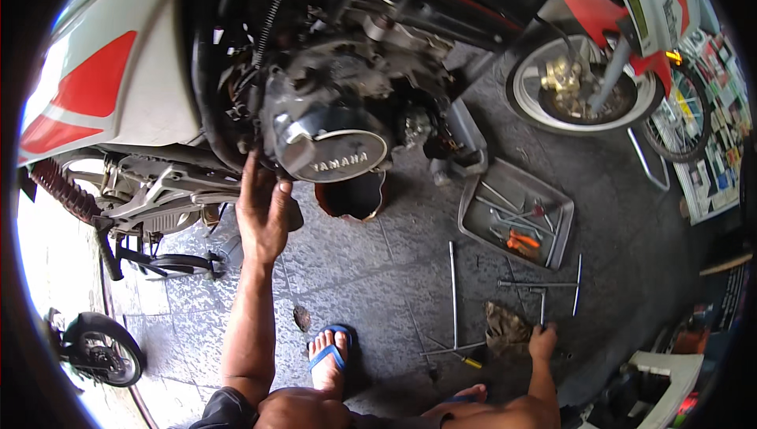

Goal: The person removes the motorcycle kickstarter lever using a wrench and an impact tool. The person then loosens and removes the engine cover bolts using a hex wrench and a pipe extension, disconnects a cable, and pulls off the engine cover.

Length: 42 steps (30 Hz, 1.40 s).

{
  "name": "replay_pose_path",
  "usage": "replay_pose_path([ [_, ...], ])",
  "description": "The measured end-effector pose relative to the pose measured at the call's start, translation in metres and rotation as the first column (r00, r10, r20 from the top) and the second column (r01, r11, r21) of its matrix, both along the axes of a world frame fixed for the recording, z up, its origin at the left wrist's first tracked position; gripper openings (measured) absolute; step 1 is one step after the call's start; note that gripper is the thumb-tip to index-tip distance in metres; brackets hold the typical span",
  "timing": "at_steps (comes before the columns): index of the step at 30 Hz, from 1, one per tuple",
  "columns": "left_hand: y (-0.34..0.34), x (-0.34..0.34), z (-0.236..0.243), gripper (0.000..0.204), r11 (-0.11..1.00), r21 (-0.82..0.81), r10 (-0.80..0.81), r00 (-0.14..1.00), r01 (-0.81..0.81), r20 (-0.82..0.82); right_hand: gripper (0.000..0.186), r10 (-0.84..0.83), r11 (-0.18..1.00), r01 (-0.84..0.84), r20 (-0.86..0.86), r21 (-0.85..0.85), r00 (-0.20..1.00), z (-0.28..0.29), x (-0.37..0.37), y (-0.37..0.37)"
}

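My left hand (264, 220) reaches up to the lower edge of a motorcycle engine (339, 113), beside its rounded dark side cover. Its fingers are stretched out, the thumb stands apart, and the fingertips disappear partly into shadow by the frame. Low on the right, my right hand (542, 342) is closed round the near end of a metal L-shaped wrench (542, 307) close to the floor. Beside that hand lies a crumpled brown rag (507, 326). Under the engine stands a dark round container (351, 196) with a ragged rim.
A grey tray (561, 236) holds several tools and orange-handled pliers (523, 241). Long T-handle wrenches (453, 295) and a yellow-handled screwdriver (469, 361) lie on the tiled floor. A second motorcycle's front wheel (585, 86) stands far right; another wheel (102, 350) is at left.
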<state>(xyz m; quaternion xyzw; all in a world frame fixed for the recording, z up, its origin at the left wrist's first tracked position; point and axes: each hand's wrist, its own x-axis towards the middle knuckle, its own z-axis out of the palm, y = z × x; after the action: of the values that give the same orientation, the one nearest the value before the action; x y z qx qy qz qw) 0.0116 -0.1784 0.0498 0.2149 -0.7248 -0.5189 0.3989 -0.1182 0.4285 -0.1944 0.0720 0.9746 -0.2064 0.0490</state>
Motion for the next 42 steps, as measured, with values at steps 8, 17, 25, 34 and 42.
replay_pose_path([
  [8,-0.002,0.002,0.011,0.061,0.997,-0.058,0.054,0.997,-0.051,0.049,0.02,0.05,0.821,-0.132,-0.16,-0.555,0.986,0.165,-0.016,-0.109],
  [17,0.001,0.006,0.019,0.061,0.999,0.002,0.051,0.993,-0.052,0.109,0.031,0.507,0.635,-0.668,-0.443,-0.387,0.739,0.306,-0.046,-0.269],
  [25,-0.003,0.006,0.011,0.063,0.984,-0.119,0.144,0.987,-0.135,0.076,0.028,0.537,0.538,-0.819,-0.667,-0.2,0.516,0.321,-0.068,-0.368],
  [34,-0.007,0.006,0.005,0.06,0.965,-0.216,0.16,0.986,-0.148,0.042,0.03,0.553,0.572,-0.717,-0.459,-0.397,0.695,0.328,-0.07,-0.387],
  [42,-0.005,0.01,0.01,0.061,0.989,-0.061,0.139,0.981,-0.132,0.137,0.025,0.547,0.481,-0.244,0.071,-0.842,0.834,0.375,-0.04,-0.396],
])
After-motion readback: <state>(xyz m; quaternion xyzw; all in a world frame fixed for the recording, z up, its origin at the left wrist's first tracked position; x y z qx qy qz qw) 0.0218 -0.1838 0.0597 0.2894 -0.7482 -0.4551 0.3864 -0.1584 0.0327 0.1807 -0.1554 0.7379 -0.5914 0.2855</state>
